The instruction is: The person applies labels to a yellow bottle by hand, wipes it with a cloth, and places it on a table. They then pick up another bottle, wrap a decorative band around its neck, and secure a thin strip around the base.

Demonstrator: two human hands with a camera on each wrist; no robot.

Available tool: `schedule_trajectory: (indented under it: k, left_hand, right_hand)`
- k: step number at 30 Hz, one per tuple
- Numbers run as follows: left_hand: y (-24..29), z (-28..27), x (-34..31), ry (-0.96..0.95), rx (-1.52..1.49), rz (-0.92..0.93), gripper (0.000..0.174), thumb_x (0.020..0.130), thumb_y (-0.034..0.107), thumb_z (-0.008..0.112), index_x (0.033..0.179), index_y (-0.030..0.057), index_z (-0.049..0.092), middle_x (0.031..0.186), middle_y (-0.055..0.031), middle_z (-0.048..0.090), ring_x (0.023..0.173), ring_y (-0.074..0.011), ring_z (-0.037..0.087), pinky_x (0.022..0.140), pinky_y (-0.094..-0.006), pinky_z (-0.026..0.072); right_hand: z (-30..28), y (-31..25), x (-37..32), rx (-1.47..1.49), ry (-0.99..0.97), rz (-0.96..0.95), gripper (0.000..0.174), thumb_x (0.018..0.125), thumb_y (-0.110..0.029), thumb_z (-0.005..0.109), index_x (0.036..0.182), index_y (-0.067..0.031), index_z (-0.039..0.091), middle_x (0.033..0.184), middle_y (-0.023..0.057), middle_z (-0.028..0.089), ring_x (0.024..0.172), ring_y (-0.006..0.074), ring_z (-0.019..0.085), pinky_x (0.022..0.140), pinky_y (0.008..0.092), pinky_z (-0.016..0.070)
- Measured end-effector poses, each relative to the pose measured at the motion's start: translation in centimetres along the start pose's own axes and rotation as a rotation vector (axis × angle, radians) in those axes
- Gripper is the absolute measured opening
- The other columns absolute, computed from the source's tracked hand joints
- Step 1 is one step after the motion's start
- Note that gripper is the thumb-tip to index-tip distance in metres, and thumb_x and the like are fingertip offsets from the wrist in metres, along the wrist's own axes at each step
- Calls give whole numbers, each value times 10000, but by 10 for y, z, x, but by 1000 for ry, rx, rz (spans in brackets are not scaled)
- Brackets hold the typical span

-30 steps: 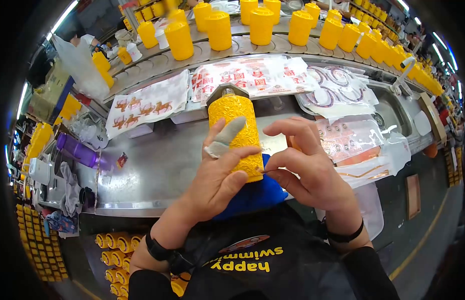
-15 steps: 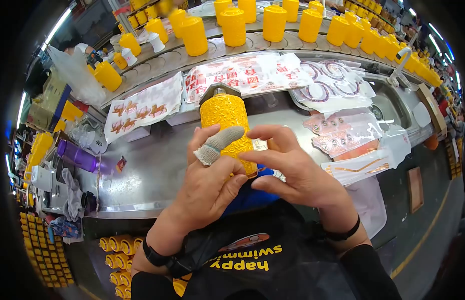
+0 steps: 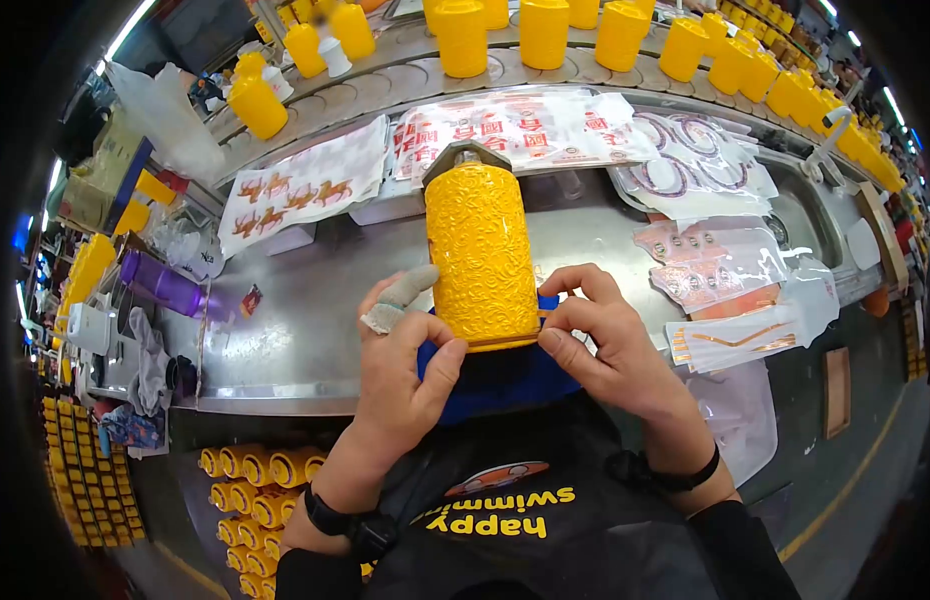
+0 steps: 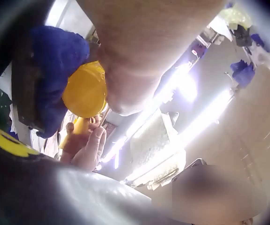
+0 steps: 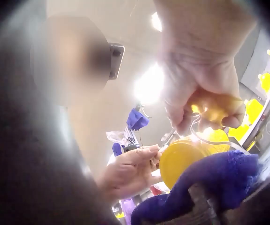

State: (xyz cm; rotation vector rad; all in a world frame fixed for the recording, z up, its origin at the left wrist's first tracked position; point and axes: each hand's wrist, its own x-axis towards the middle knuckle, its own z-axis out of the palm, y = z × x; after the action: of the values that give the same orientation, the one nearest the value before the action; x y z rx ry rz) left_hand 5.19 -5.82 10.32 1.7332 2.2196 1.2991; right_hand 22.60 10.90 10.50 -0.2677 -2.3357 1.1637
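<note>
A yellow embossed bottle [image 3: 482,250] lies with its base toward me on a blue cloth [image 3: 460,395], its neck against a dark angular rest [image 3: 469,155]. A thin gold strip [image 3: 507,343] runs along the bottle's base edge. My right hand [image 3: 610,350] pinches the strip's right end between thumb and index finger, just off the bottle's side. At the lower left of the base, my left hand [image 3: 405,365] holds thumb and index finger at the strip's other end; a grey finger cover [image 3: 400,298] is on one finger. The round base [image 4: 84,91] faces the left wrist camera.
Printed decal sheets [image 3: 525,135] lie behind the bottle, and a sheet of gold strips [image 3: 735,340] is at the right. Yellow bottles stand along a curved conveyor [image 3: 370,95] at the back. A purple bottle [image 3: 163,282] lies left; a sink [image 3: 810,215] is far right.
Both hands have drawn apart to either side of the bottle's base, uncovering its front. The gold strip now shows along the base edge. Bottles on the conveyor have shifted.
</note>
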Motion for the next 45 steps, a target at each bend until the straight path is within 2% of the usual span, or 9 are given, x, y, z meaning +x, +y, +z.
schedule_trajectory:
  k: [2,6,12,15,24,27,39,42,45]
  left_hand:
    - [-11,1,-4,5,-141,-98,161,856,188,666,876,49,589,1276,-196,535,1254,-363,389,1056,-450,279]
    - [-12,11,-3,63,-488,-263,276,863,212,676,1019,36,533,1152,-147,523,1156,-281,436,1020,-383,311]
    - [-15,25,-4,36,-343,-163,477,857,247,695,1186,38,420,1154,-130,458,1119,-255,441,996,-363,333]
    - [-12,25,-4,-12,-382,-213,510,860,206,677,1233,38,372,1214,-94,391,1257,-220,349,1125,-357,204]
    - [-19,29,-5,8,-467,-204,516,866,204,668,1247,36,362,1221,-104,377,1264,-224,344,1126,-359,196]
    - [-20,31,-5,56,-387,-145,514,880,272,674,1236,28,394,1188,-133,431,1163,-247,421,1033,-359,308]
    - [-13,30,-5,139,-361,-109,456,875,215,675,1208,25,428,1146,-134,470,1136,-264,441,1029,-384,323]
    - [-21,22,-11,209,-55,211,330,841,125,661,1110,74,478,1123,-122,504,1119,-276,456,1090,-487,291]
    - [-15,15,-8,113,73,505,227,809,78,671,980,126,530,1021,-112,558,978,-292,490,939,-504,414]
  right_hand:
    - [1,2,-1,34,19,10,108,848,-110,676,831,-30,605,1076,154,545,1022,323,504,896,397,407]
    - [1,3,-3,55,16,33,114,844,-99,670,810,-23,593,1076,159,548,1025,319,512,877,393,418]
    - [-2,4,-6,77,18,84,119,840,-98,667,797,-22,586,1067,157,554,1018,313,521,866,383,425]
    - [-2,6,-6,78,16,96,121,841,-103,665,796,-23,586,1060,155,559,1016,311,525,868,380,424]
    - [-4,8,-7,93,11,127,122,846,-113,657,796,-26,587,1062,155,562,1016,306,526,875,380,419]
    - [-5,7,-8,96,8,136,120,848,-114,652,795,-28,587,1063,154,562,1014,305,527,877,381,418]
    - [-6,9,-9,120,5,174,119,846,-117,651,790,-31,592,1067,146,565,1011,296,529,874,373,417]
    - [-6,10,-9,129,-2,177,121,848,-121,653,793,-30,594,1067,145,564,1013,294,530,879,369,418]
    - [-7,10,-8,144,-21,186,128,854,-130,656,804,-29,597,1071,141,561,1016,287,530,883,361,419]
